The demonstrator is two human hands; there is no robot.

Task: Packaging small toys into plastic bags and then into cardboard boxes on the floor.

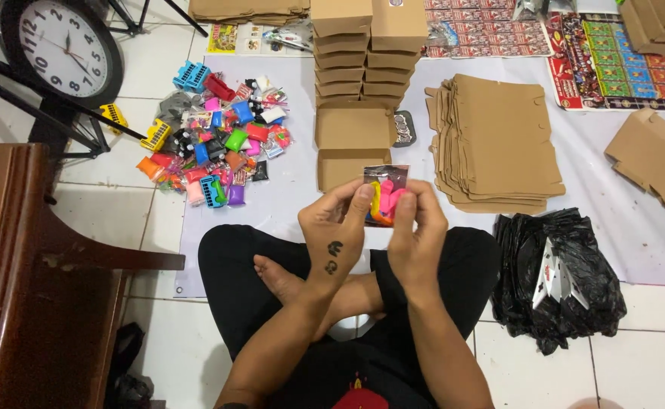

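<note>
The person sits cross-legged on the floor. Both hands, left hand [337, 231] and right hand [415, 235], hold a small clear packet [384, 195] of bright toys up between them, fingers pinched on its edges, above the lap. Just beyond it lies an open box [351, 144]. A toy pile [219, 144] lies to the left, flat cardboard [499, 144] to the right.

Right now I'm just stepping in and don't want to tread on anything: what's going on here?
A person sits cross-legged on the floor, holding a small clear packet of colourful toys between the left hand and right hand. Just ahead lies an open cardboard box, with a stack of folded boxes behind it. A pile of similar toy packets lies to the left, flat box blanks and a black plastic bag to the right.
</note>
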